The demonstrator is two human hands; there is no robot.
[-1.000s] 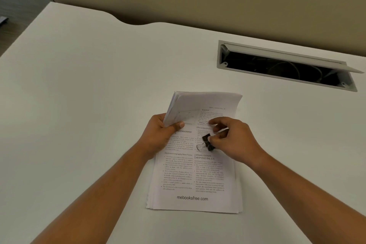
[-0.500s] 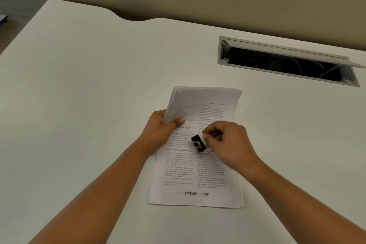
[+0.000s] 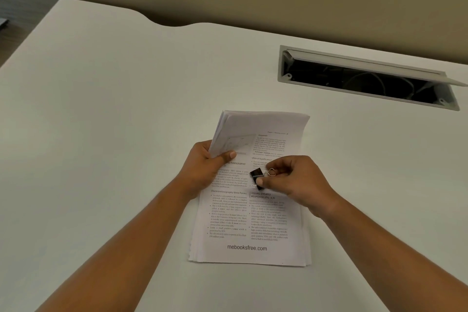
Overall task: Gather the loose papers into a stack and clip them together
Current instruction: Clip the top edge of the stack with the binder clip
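Note:
A stack of printed papers (image 3: pixel 249 225) lies on the white desk (image 3: pixel 114 134), its long side running away from me. My left hand (image 3: pixel 205 168) grips the stack's left edge near the far end, thumb on top, and lifts that corner so the sheets curve upward. My right hand (image 3: pixel 293 180) hovers over the middle of the top page and pinches a small black binder clip (image 3: pixel 258 177) by its wire handles. The clip's black body points left, toward my left thumb, just above the page.
A long open cable slot (image 3: pixel 367 78) with a grey flap is set into the desk at the far right, cables showing inside. The desk's far edge curves along a beige wall. Floor shows past the desk's left corner.
My right hand has turned the binder clip in its fingers and shifted slightly; the wire handles now show. My left hand keeps its grip on the lifted corner.

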